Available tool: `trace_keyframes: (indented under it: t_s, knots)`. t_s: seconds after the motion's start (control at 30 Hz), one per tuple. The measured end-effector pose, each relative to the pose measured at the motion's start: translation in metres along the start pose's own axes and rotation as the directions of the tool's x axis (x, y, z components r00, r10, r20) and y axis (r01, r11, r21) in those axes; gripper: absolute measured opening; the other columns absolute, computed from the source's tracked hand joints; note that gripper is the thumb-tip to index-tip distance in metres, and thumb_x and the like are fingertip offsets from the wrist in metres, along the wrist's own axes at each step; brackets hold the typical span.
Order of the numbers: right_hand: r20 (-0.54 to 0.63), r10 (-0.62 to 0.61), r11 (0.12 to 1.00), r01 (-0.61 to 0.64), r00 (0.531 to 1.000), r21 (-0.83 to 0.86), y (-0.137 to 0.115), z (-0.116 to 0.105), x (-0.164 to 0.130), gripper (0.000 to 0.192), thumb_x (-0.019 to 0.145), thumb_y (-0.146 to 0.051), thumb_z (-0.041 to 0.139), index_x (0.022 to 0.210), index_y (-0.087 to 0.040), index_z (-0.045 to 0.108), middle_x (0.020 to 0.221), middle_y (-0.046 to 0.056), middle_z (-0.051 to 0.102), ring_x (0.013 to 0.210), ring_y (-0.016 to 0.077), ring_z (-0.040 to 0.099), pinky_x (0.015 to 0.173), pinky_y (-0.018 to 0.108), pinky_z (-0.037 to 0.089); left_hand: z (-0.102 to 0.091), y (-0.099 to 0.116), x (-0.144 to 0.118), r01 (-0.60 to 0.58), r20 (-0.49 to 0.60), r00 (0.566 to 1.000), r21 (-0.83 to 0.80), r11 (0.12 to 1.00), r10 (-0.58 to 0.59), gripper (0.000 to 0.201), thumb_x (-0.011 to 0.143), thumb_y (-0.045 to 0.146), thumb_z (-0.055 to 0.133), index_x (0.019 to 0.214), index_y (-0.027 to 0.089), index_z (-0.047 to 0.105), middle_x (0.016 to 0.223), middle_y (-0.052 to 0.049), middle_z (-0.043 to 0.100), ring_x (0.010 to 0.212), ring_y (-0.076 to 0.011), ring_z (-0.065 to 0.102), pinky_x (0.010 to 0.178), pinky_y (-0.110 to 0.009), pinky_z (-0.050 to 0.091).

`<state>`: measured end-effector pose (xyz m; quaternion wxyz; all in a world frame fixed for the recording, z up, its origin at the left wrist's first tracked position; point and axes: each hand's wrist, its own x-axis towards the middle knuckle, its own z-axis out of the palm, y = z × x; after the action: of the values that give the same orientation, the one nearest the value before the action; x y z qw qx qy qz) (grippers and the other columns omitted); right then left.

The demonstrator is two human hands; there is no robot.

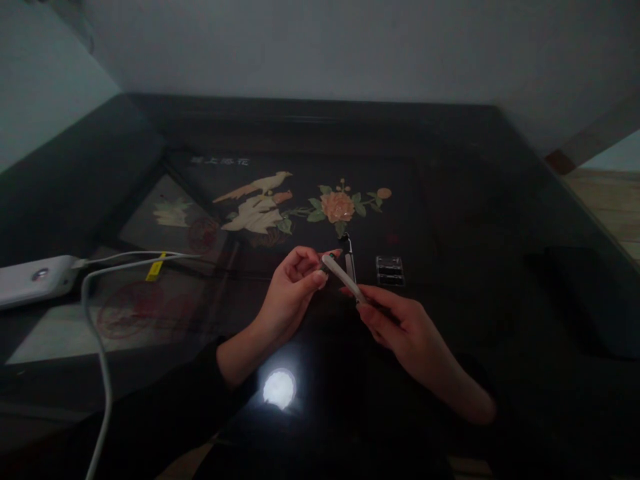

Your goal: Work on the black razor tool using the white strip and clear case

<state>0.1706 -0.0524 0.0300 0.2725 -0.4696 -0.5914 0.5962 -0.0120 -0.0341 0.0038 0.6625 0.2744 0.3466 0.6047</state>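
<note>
My left hand (295, 283) is closed in a pinch on a small dark piece with a hint of green (332, 255). A slim whitish stick (344, 277) is gripped near its lower end by the fingertips of my right hand (395, 317). Its upper end meets or nearly meets the piece at my left fingertips; the dim picture does not show which. Behind the stick, a narrow pale item with a dark top (349, 257) shows on the table. To the right lies a small clear case (390, 271) with dark sections.
The glossy dark table (450, 200) bears a picture of birds and a peony (337, 207). At left rests a white power bank (35, 280) with a white cable (103, 353) and a yellow tag (156, 267). A dark flat object (595, 300) lies at far right.
</note>
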Motion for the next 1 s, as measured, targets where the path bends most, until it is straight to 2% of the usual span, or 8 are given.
trace_keyframes:
  t_s: [0.1, 0.23, 0.37, 0.57, 0.73, 0.9, 1.0]
  knots:
    - [-0.095, -0.047, 0.992, 0.036, 0.994, -0.121, 0.0012, -0.0027, 0.0022, 0.036, 0.093, -0.036, 0.055, 0.117, -0.014, 0.072, 0.058, -0.002, 0.049, 0.049, 0.0100, 0.040, 0.042, 0.021, 0.030, 0.0009, 0.0001, -0.0004, 0.001, -0.003, 1.000, -0.006, 1.000, -0.001, 0.041, 0.056, 0.030, 0.094, 0.075, 0.017, 0.060, 0.083, 0.000, 0.070, 0.078, -0.0088, 0.063, 0.066, -0.016, 0.046]
    - [-0.148, -0.043, 0.986, 0.018, 0.988, -0.168, 0.0033, -0.0048, 0.0045, 0.039, 0.092, -0.035, 0.054, 0.120, -0.013, 0.070, 0.062, 0.001, 0.055, 0.051, 0.0122, 0.045, 0.044, 0.022, 0.034, 0.0011, -0.0006, -0.0010, -0.009, -0.014, 1.000, -0.012, 1.000, 0.008, 0.040, 0.056, 0.030, 0.094, 0.075, 0.018, 0.061, 0.075, 0.003, 0.065, 0.068, -0.0069, 0.057, 0.059, -0.015, 0.043]
    - [-0.115, -0.041, 0.990, 0.025, 0.993, -0.139, 0.0029, -0.0037, 0.0037, 0.039, 0.093, -0.033, 0.053, 0.121, -0.012, 0.070, 0.058, -0.001, 0.051, 0.052, 0.0120, 0.044, 0.044, 0.022, 0.034, 0.0010, -0.0008, -0.0010, -0.005, -0.004, 1.000, -0.008, 1.000, 0.005, 0.040, 0.056, 0.030, 0.093, 0.076, 0.018, 0.061, 0.078, 0.002, 0.066, 0.068, -0.0068, 0.057, 0.061, -0.016, 0.043]
    - [0.003, -0.032, 0.999, 0.032, 0.999, -0.036, -0.0008, 0.0000, -0.0010, 0.037, 0.094, -0.035, 0.054, 0.119, -0.013, 0.070, 0.057, -0.004, 0.042, 0.049, 0.0088, 0.033, 0.043, 0.021, 0.028, 0.0020, 0.0010, -0.0007, -0.014, 0.010, 1.000, -0.005, 1.000, 0.014, 0.041, 0.056, 0.031, 0.093, 0.077, 0.018, 0.061, 0.089, -0.002, 0.073, 0.079, -0.0101, 0.063, 0.069, -0.018, 0.046]
    - [0.097, 0.013, 0.996, -0.021, 0.995, 0.082, -0.0006, 0.0020, -0.0039, 0.041, 0.094, -0.038, 0.055, 0.123, -0.013, 0.067, 0.060, -0.004, 0.042, 0.050, 0.0081, 0.032, 0.044, 0.021, 0.027, 0.0040, 0.0024, -0.0016, 0.004, 0.005, 1.000, -0.019, 1.000, -0.004, 0.041, 0.058, 0.030, 0.093, 0.078, 0.017, 0.060, 0.094, -0.004, 0.075, 0.068, -0.0082, 0.060, 0.062, -0.018, 0.045]
    - [0.017, -0.016, 0.999, 0.016, 1.000, -0.033, -0.0019, 0.0011, -0.0010, 0.038, 0.093, -0.037, 0.054, 0.119, -0.014, 0.070, 0.057, -0.004, 0.041, 0.048, 0.0094, 0.033, 0.042, 0.022, 0.025, 0.0044, 0.0020, -0.0015, 0.038, -0.017, 0.999, -0.029, 0.999, -0.038, 0.042, 0.057, 0.031, 0.093, 0.077, 0.016, 0.059, 0.095, -0.006, 0.075, 0.062, -0.0061, 0.056, 0.060, -0.017, 0.044]
    - [-0.047, -0.039, 0.993, 0.033, 0.998, -0.113, -0.0024, 0.0002, 0.0004, 0.038, 0.093, -0.036, 0.052, 0.119, -0.014, 0.071, 0.058, -0.002, 0.045, 0.049, 0.0104, 0.036, 0.042, 0.022, 0.028, 0.0036, 0.0012, -0.0014, 0.048, -0.018, 0.999, -0.042, 0.998, -0.049, 0.042, 0.056, 0.031, 0.094, 0.075, 0.016, 0.059, 0.087, -0.004, 0.073, 0.060, -0.0053, 0.052, 0.058, -0.017, 0.042]
